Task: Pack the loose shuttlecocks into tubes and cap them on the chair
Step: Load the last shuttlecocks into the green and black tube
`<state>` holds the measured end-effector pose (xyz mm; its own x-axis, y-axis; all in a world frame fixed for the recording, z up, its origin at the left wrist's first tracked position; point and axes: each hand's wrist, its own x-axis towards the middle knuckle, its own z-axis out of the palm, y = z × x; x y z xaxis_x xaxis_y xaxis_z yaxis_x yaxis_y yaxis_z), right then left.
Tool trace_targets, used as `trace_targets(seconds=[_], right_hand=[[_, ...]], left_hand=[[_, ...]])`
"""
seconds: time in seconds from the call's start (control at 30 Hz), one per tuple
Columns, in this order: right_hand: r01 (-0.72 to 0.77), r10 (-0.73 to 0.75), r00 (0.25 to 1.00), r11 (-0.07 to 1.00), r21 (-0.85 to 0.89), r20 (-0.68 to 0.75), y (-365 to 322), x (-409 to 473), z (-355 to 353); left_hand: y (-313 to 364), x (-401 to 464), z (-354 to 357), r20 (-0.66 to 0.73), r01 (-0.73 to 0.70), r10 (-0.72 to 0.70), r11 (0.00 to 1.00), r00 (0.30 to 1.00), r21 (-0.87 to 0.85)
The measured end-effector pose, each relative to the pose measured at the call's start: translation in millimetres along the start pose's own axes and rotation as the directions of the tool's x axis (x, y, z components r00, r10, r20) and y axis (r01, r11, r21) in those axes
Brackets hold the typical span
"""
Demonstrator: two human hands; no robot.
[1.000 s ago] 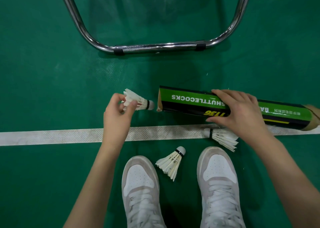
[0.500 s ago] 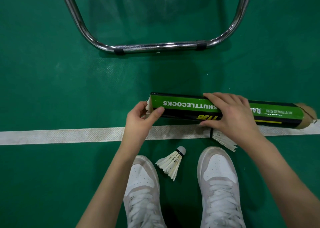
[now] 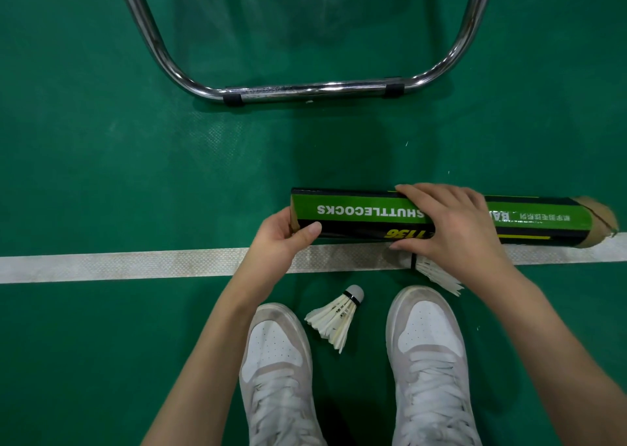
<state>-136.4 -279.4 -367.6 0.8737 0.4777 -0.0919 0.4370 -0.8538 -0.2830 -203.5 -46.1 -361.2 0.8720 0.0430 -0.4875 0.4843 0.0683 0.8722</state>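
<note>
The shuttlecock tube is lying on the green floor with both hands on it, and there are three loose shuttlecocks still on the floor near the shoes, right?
Not quite: the head view shows two loose shuttlecocks, not three, one between the shoes, another partly under the right hand. The tube does lie on the floor with the left hand on it too.

My view: bare forearms (image 3: 217,337), no sleeves; white low-top sneakers (image 3: 429,361), grey suede toe overlays, perforated toe boxes, white laces.

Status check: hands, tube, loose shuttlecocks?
Left hand at tube mouth, right hand gripping it. One shuttlecock between shoes, another under right hand. Nothing blocking.
</note>
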Motion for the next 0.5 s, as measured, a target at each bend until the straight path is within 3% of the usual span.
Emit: trace_targets(seconds=[0.33,0.5], right_hand=[[-0.009,0.009,1.000,1.000,0.018,0.030,-0.6,1.6,-1.6],[-0.003,0.003,0.999,1.000,0.009,0.037,-0.5,1.6,-0.8]], left_hand=[[-3.9,0.3,-1.5,-0.010,-0.014,0.014,1.000,1.000,-0.021],[-4.0,2.2,-5.2,0.055,0.006,-0.005,1.000,0.998,-0.009]])
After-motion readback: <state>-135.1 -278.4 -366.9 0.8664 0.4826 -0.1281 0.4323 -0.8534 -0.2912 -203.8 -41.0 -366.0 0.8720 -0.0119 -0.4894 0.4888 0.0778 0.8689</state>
